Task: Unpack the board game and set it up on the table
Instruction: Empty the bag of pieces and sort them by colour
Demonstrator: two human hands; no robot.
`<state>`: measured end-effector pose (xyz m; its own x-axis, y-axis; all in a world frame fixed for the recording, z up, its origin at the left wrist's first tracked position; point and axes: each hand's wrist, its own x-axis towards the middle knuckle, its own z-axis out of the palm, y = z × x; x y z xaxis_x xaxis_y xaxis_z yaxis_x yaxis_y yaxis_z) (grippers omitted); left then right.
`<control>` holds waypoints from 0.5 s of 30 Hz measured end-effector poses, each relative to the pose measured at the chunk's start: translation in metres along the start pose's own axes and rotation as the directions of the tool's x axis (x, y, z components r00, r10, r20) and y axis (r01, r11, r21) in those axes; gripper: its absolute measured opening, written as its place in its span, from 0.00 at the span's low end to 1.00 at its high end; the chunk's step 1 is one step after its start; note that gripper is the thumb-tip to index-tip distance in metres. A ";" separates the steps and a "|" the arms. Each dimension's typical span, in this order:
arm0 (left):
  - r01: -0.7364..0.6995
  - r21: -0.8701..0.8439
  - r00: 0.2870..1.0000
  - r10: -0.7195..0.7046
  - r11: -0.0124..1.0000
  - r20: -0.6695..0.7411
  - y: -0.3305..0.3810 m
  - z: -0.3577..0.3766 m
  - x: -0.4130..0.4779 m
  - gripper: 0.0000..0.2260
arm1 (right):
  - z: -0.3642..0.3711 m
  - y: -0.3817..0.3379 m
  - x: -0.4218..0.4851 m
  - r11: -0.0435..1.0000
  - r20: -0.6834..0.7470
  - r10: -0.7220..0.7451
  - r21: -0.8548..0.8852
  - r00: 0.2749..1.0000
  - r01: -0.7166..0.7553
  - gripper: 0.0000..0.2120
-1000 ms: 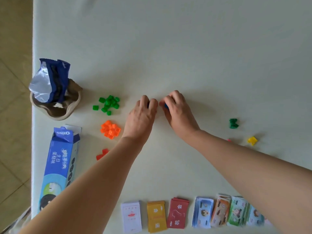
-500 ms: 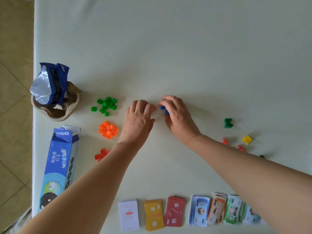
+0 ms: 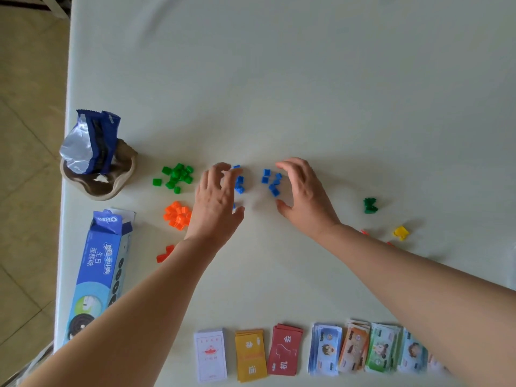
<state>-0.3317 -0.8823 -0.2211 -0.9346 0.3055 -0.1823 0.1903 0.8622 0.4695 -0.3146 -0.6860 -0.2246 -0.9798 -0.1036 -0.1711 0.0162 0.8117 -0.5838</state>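
— What have your hands got hold of?

— Nothing. My left hand (image 3: 216, 208) is spread wide, palm down, fingers fanned over the blue pieces (image 3: 272, 182). These lie in two small groups on the table (image 3: 307, 79), between my hands. The left group sits at my fingertips, partly under them. I cannot tell whether I touch any piece.

— And the right?

— My right hand (image 3: 307, 201) is open too, arched, with its fingers loosely curved just beside the other group and the thumb held low. It grips nothing, and I can't make out any contact there either.

— Where is the rest of the game?

— The green pieces (image 3: 176, 177) and orange pieces (image 3: 178, 215) are heaped just left of my left hand, and a few red pieces (image 3: 164, 254) lie by that forearm. A dark green token (image 3: 370, 205) and a yellow token (image 3: 401, 233) stand to the right of my right hand. Along the near edge lie three card stacks (image 3: 250, 354), then the banknote stacks (image 3: 325, 350), the last partly under my right forearm. At the left edge a cookie box (image 3: 103, 269) lies flat, and beyond it a bowl (image 3: 111, 188) holds a crumpled wrapper (image 3: 89, 143).
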 end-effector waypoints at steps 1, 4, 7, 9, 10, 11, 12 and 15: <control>0.024 0.003 1.000 -0.024 1.000 0.008 -0.001 -0.001 0.000 0.32 | -0.001 0.000 0.000 0.999 0.011 0.031 -0.029 0.999 -0.030 0.36; 0.082 0.024 0.993 -0.083 0.996 0.078 -0.004 -0.004 -0.002 0.38 | 0.000 -0.004 0.001 0.987 0.098 0.149 -0.081 0.984 -0.141 0.44; 0.125 0.055 0.982 -0.131 0.991 0.139 -0.001 -0.009 -0.002 0.38 | 0.004 -0.011 0.007 0.983 0.150 0.168 -0.095 0.974 -0.155 0.42; 0.188 0.053 0.966 -0.194 0.981 0.171 0.003 -0.011 0.000 0.36 | 0.007 -0.019 0.013 0.988 0.161 0.155 -0.053 0.975 -0.148 0.35; 0.213 0.043 0.959 -0.218 0.976 0.182 0.005 -0.011 0.002 0.35 | 0.009 -0.023 0.015 0.989 0.164 0.146 -0.030 0.976 -0.143 0.32; 0.226 0.024 0.956 -0.226 0.974 0.189 0.007 -0.010 0.004 0.34 | 0.011 -0.026 0.018 0.991 0.166 0.136 -0.008 0.977 -0.136 0.30; 0.227 -0.002 0.955 -0.223 0.974 0.194 0.009 -0.009 0.007 0.32 | 0.013 -0.029 0.019 0.991 0.167 0.127 0.013 0.978 -0.131 0.29; 0.238 -0.072 0.958 -0.222 0.969 0.180 0.010 -0.007 0.016 0.30 | 0.013 -0.030 0.019 0.992 0.158 0.110 0.052 0.981 -0.119 0.29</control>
<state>-0.3465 -0.8720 -0.2134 -0.8838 0.1738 -0.4345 -0.0601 0.8787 0.4736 -0.3314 -0.7202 -0.2206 -0.9282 -0.1033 -0.3574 0.1432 0.7875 -0.5995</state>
